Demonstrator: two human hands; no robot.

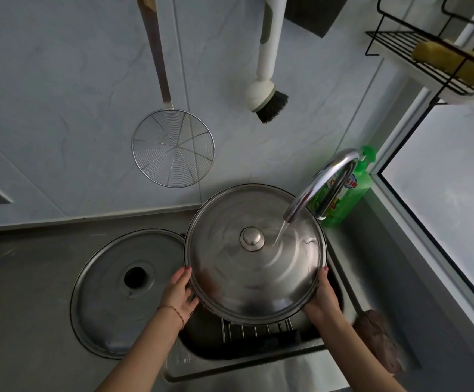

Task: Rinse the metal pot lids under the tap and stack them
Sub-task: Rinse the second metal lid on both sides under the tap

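Note:
I hold a large domed metal pot lid (pixel 238 281) with a round knob over the sink, knob side up. My left hand (pixel 179 292) grips its left rim and my right hand (pixel 322 298) grips its right rim. Water runs from the curved chrome tap (pixel 319 188) onto the lid just right of the knob. A second lid (pixel 111 304), flat and upside down with a dark hole at its centre, lies on the steel counter to the left, its right edge hidden behind the held lid.
The sink (pixel 258 352) holds a metal rack under the lid. A green detergent bottle (pixel 351 190) stands behind the tap. A brown cloth (pixel 377 338) lies on the right counter. A wire skimmer (pixel 173 148) and a brush (pixel 266 100) hang on the wall; a sponge (pixel 453 60) sits in a wire shelf.

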